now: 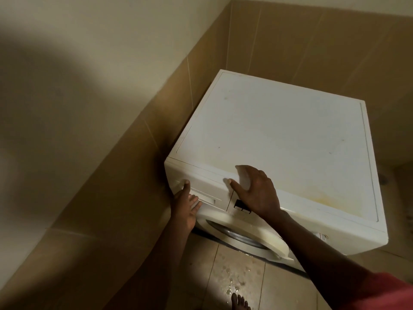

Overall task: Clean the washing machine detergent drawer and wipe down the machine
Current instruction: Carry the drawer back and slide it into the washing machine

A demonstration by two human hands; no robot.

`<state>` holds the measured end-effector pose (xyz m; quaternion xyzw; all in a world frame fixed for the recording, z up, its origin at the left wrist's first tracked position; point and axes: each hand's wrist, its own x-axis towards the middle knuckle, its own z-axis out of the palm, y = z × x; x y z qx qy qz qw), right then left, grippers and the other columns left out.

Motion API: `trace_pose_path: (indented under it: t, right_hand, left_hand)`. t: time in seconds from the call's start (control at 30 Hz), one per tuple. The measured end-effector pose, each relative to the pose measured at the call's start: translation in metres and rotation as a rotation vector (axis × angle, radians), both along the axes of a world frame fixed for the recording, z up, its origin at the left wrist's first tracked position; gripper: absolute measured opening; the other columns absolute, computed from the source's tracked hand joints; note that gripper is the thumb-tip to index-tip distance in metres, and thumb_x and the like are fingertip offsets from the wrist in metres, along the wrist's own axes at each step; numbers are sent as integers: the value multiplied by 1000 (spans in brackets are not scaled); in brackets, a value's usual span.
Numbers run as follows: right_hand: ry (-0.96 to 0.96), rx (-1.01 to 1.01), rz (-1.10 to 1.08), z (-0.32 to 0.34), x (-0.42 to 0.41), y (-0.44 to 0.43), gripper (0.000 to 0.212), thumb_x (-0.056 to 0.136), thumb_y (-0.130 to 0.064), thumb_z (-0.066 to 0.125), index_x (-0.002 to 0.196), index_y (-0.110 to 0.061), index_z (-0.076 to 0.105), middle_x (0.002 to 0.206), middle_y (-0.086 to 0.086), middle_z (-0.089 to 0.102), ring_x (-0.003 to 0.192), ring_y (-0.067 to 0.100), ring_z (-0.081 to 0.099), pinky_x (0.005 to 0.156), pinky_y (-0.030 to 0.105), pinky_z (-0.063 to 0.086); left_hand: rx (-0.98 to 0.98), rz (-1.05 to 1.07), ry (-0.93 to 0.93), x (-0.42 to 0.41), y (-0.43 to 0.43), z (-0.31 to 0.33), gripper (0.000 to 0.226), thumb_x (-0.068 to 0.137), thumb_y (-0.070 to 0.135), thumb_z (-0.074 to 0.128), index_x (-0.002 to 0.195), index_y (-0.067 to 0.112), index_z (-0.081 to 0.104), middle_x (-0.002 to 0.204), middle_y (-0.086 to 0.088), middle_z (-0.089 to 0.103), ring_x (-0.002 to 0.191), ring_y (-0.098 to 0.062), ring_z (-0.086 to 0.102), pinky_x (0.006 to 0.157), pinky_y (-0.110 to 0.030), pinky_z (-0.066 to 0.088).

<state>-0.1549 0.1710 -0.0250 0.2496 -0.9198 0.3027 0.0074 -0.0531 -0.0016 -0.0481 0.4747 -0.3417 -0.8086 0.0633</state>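
A white front-loading washing machine [279, 130] stands in a room corner, its top marked with a yellowish stain [324, 195] near the front edge. The detergent drawer [207, 189] sits shut at the top left of the front panel. My left hand [185, 209] has its fingers in the drawer's handle recess and its thumb up on the panel. My right hand [257, 191] rests on the machine's front top edge, just right of the drawer. It holds a small white pad [242, 179] between thumb and fingers. The round door [241, 233] is below.
Brown tiled walls [156, 121] close in on the machine's left and back. A small black display [240, 204] shows under my right wrist. The floor tiles in front are wet [234, 280], and a bare foot [240, 302] stands there.
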Motion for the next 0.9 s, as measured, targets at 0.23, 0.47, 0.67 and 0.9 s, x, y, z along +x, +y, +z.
trace_pose_path:
  t: [0.23,0.47,0.67,0.9]
  right_hand:
    - [14,-62,-23,2,-20,12,68,80,-71,48,124,-20,58,129,-6,59,123,16,52,100,40,45]
    - [-154,171,31,-10,-19,10,100,68,-89,45,145,-26,33,156,-5,25,147,17,16,117,49,20]
    - [-158,156,30,-18,-19,14,103,66,-87,51,147,-26,29,160,-4,16,149,18,5,120,48,11]
    - [-122,191,39,-20,-18,13,110,62,-88,49,149,-23,26,162,-1,14,150,20,4,120,47,8]
  left_hand:
    - [89,28,27,-19,18,-3,86,86,47,66,149,3,29,155,-24,33,142,-36,36,114,-41,36]
    - [130,107,90,-26,17,-17,72,77,49,72,134,12,47,143,-17,50,130,-30,50,116,-44,36]
    - [222,186,213,-31,24,-22,50,88,41,66,124,10,53,141,-17,54,119,-29,55,118,-43,32]
    - [207,190,206,-34,21,-24,47,91,40,62,127,10,51,142,-19,52,133,-34,48,117,-46,32]
